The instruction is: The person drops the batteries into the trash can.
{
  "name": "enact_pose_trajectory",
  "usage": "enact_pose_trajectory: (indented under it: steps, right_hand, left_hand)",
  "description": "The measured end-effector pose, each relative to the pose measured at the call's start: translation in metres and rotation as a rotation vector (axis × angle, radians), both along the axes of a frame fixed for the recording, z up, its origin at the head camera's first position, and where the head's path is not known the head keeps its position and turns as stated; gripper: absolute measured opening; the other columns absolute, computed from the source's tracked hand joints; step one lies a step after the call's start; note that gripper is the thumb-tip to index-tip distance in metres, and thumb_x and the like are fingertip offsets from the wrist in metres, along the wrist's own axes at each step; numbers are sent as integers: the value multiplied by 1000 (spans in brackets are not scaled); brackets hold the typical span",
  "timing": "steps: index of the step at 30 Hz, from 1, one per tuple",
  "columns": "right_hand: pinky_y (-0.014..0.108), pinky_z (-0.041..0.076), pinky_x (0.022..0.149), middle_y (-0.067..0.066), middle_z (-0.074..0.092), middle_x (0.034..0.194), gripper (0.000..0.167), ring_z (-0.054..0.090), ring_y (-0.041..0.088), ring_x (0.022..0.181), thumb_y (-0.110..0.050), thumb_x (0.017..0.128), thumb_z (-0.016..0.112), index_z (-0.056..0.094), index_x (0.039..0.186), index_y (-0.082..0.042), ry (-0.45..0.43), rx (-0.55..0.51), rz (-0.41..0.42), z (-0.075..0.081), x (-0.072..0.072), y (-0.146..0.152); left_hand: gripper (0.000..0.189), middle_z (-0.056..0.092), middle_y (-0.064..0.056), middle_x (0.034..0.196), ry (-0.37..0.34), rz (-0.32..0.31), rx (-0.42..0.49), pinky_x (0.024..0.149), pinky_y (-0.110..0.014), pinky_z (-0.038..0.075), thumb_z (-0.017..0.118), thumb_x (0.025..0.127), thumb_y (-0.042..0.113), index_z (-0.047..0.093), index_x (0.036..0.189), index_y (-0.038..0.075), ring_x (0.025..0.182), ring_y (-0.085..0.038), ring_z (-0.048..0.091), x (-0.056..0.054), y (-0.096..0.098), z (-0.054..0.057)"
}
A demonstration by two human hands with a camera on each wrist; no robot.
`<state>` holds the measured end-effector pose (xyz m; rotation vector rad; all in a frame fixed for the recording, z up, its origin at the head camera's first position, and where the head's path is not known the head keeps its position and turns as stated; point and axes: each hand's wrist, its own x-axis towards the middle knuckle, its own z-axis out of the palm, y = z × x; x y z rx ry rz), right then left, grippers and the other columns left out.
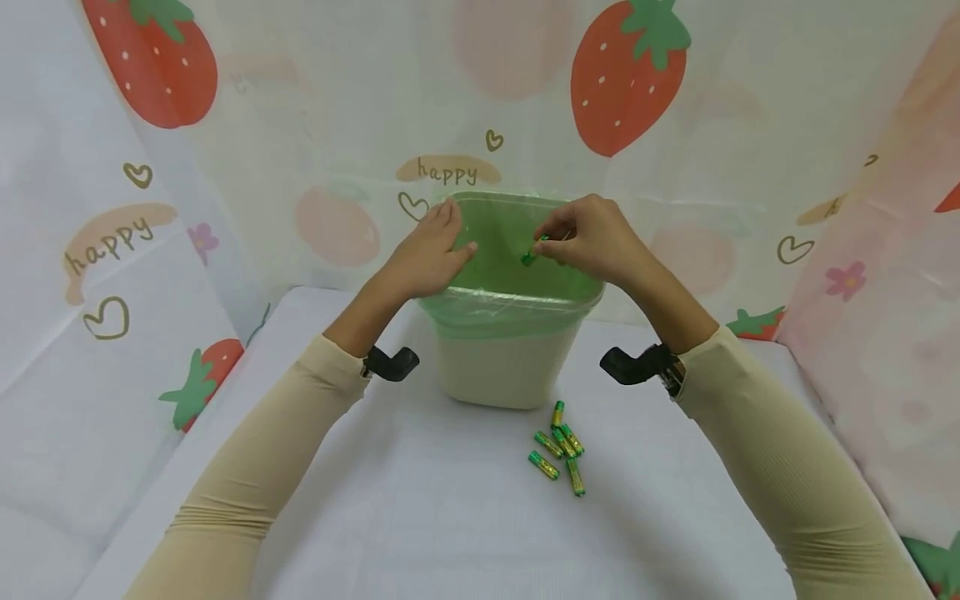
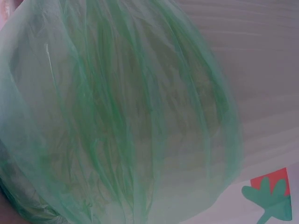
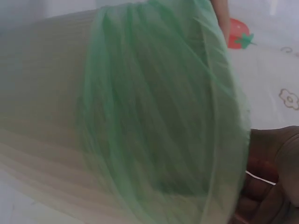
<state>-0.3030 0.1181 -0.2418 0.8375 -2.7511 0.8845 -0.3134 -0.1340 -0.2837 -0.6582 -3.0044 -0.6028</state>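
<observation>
A whitish bin (image 1: 498, 371) lined with a translucent green plastic bag (image 1: 510, 321) stands on the table in the head view. My left hand (image 1: 429, 257) rests at the bin's left rim, its fingers extended. Between thumb and fingers, my right hand (image 1: 596, 237) pinches a green battery (image 1: 529, 257) over the bin's opening. Bag folds (image 2: 135, 112) fill most of the left wrist view, where the left hand's fingers cannot be made out. In the right wrist view, part of my right hand (image 3: 273, 177) shows beyond the bag's edge (image 3: 224, 107); the battery is hidden there.
Several green and gold batteries (image 1: 562, 443) lie in a loose group on the white tabletop (image 1: 420, 508), in front of the bin. Behind and at both sides hangs a cloth (image 1: 315, 125) printed with strawberries, hearts and lettering.
</observation>
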Motion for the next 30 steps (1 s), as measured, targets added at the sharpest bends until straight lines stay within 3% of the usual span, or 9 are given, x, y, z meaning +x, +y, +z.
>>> enact_pose_trajectory:
  steps: [13, 30]
  right_hand:
    - [23, 53, 61, 12, 76, 91, 18, 71, 27, 73, -14, 96, 70, 78, 107, -2, 12, -65, -21, -1, -6, 4]
    - [23, 55, 65, 10, 75, 86, 15, 69, 24, 68, -15, 95, 72, 78, 103, -4, 22, -155, -39, -2, 17, 38]
  left_hand:
    - [70, -9, -20, 168, -11, 2, -3, 126, -39, -1, 31, 112, 34, -1, 159, -7, 155, -30, -12, 2, 0, 1]
    - [70, -9, -21, 168, -14, -5, -8, 126, -39, -1, 31, 112, 34, 0, 158, -8, 155, -30, -11, 2, 0, 2]
